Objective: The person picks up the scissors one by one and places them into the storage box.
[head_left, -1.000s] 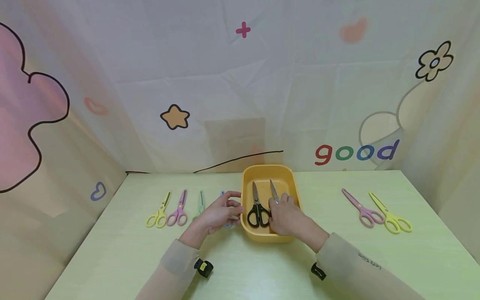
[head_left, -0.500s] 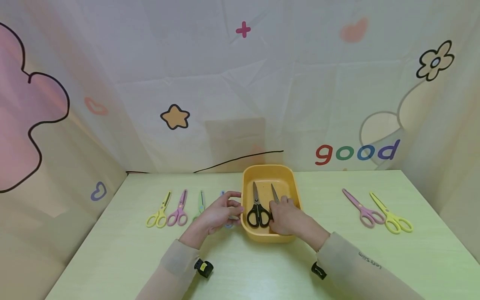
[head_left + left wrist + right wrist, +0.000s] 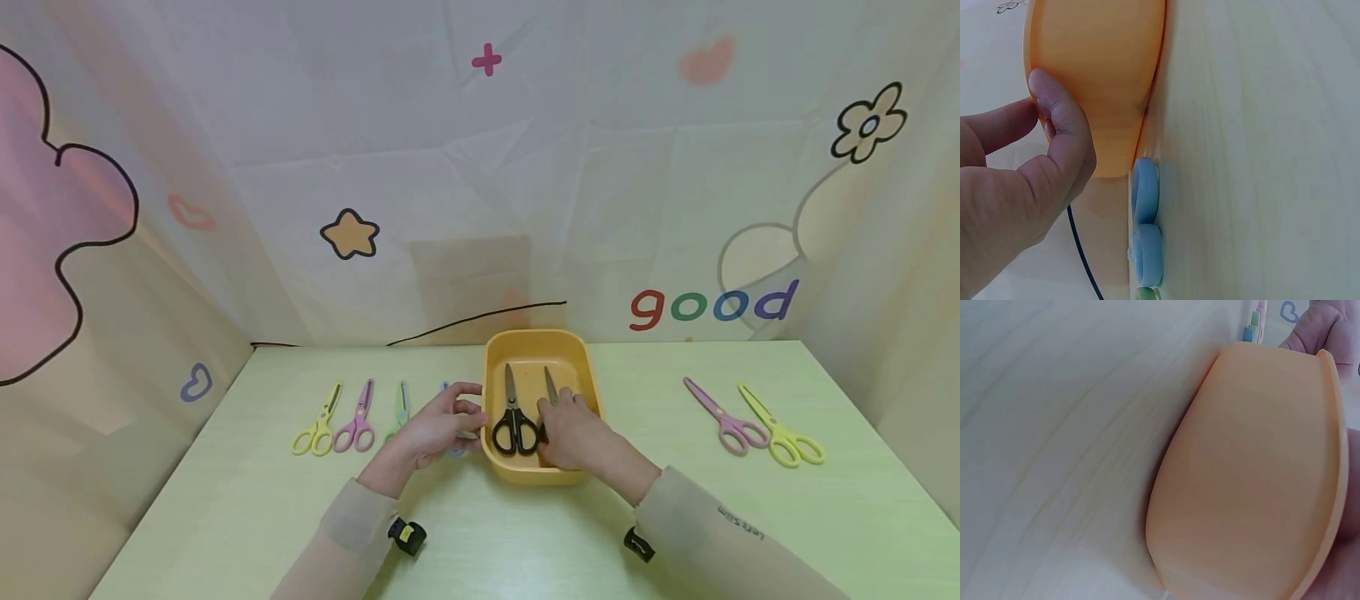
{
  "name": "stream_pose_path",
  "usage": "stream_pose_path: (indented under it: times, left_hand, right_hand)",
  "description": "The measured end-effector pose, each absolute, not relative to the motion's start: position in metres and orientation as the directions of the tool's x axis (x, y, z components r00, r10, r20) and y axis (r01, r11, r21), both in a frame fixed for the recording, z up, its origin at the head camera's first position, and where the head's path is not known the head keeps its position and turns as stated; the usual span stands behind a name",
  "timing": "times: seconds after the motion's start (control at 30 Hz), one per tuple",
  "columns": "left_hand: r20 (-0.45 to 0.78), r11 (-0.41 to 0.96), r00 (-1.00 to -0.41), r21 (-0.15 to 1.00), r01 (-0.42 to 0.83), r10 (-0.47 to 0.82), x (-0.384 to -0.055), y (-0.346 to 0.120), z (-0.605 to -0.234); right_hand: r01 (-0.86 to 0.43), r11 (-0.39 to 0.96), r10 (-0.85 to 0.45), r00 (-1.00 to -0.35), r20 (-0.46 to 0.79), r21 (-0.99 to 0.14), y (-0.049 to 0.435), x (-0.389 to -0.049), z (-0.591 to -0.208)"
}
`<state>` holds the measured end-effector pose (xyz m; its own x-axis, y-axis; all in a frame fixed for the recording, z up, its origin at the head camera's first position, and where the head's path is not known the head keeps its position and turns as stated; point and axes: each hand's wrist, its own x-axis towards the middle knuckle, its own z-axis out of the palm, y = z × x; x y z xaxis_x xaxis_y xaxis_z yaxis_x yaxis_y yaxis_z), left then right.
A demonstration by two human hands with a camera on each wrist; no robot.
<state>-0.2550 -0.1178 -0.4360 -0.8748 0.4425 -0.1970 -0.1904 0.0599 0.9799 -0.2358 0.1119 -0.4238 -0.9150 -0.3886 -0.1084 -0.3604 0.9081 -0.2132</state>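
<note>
A yellow plastic bin (image 3: 576, 346) stands on the table. At its left rim my left hand (image 3: 437, 427) pinches the edge between thumb and fingers; the left wrist view shows this hand (image 3: 1047, 156) against the orange-looking bin wall (image 3: 1100, 81). Inside the bin lies a pair of black-handled scissors (image 3: 512, 419), blades pointing away. To their right my right hand (image 3: 573, 433) reaches in and holds a second pair of scissors (image 3: 551, 384) by the handle end. Its blades point away, and its handles are mostly hidden under the hand. The bin wall (image 3: 1247, 469) hides most of that hand in the right wrist view.
Left of the bin lie yellow scissors (image 3: 321, 422), pink scissors (image 3: 359, 419), green scissors (image 3: 402, 401) and blue scissors (image 3: 1145, 194), the last two partly behind the left hand. On the right lie pink scissors (image 3: 726, 417) and yellow scissors (image 3: 780, 427). A printed curtain (image 3: 420, 125) closes off the back.
The second pair of scissors has shifted slightly toward me and to the right in the bin, with the right hand moving a little. The left hand stays at the rim.
</note>
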Motion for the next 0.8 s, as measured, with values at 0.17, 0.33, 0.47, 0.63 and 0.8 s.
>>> stream_pose_path:
  times: [0.17, 0.33, 0.47, 0.63, 0.8]
  left_hand:
    - [-0.198, 0.065, -0.874, 0.980, -0.189, 0.444, -0.255, -0.117, -0.436]
    - [-0.199, 0.064, -0.877, 0.980, -0.190, 0.438, -0.255, -0.117, -0.437]
    - [-0.199, 0.069, -0.876, 0.980, -0.188, 0.438, -0.256, -0.118, -0.437]
    - [-0.198, 0.073, -0.877, 0.980, -0.185, 0.438, -0.256, -0.118, -0.438]
    - [-0.199, 0.075, -0.877, 0.980, -0.185, 0.436, -0.257, -0.118, -0.439]
  right_hand:
    - [-0.397, 0.891, -0.409, -0.912, -0.013, -0.221, 0.114, -0.234, -0.424]
    - [-0.424, 0.875, -0.423, -0.904, 0.057, -0.232, 0.116, -0.233, -0.422]
    - [-0.443, 0.859, -0.440, -0.895, 0.072, -0.256, 0.119, -0.232, -0.420]
    - [-0.470, 0.820, -0.470, -0.879, 0.086, -0.327, 0.127, -0.231, -0.418]
    - [-0.538, 0.749, -0.514, -0.840, 0.174, -0.387, 0.140, -0.229, -0.414]
